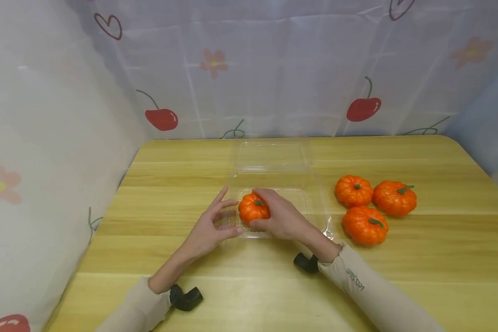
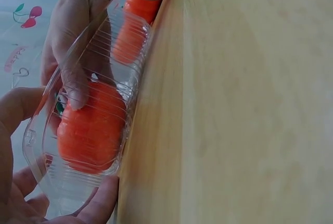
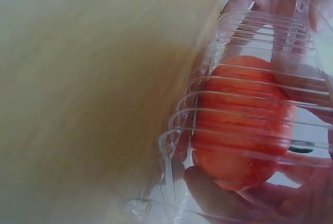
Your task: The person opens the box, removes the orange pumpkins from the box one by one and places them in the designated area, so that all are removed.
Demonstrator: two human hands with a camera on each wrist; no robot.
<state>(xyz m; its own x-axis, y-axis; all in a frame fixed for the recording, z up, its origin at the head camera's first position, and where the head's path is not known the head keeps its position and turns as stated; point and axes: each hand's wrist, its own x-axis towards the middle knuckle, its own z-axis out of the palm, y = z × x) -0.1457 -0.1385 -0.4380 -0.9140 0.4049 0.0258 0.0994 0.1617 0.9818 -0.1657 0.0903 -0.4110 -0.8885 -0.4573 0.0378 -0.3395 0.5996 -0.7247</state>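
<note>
A small orange pumpkin (image 1: 251,210) with a green stem sits in the left part of a clear plastic clamshell container (image 1: 292,203), whose lid (image 1: 269,156) lies folded back away from me. My right hand (image 1: 285,216) grips this pumpkin from its right side, thumb nearest me and fingers over the far side. Around the container's left end is my left hand (image 1: 210,227), its fingers spread and gently curved. In the left wrist view, the left thumb (image 2: 101,200) touches the container's lower corner. The ribbed wall partly veils the pumpkin (image 3: 242,125) in the right wrist view.
Three more orange pumpkins stand grouped right of the container: one at the back left (image 1: 353,190), one at the right (image 1: 394,198) and one nearer me (image 1: 364,226). Black wrist mounts (image 1: 186,299) show under the sleeves. A printed curtain (image 1: 274,83) hangs behind the wooden table (image 1: 249,295).
</note>
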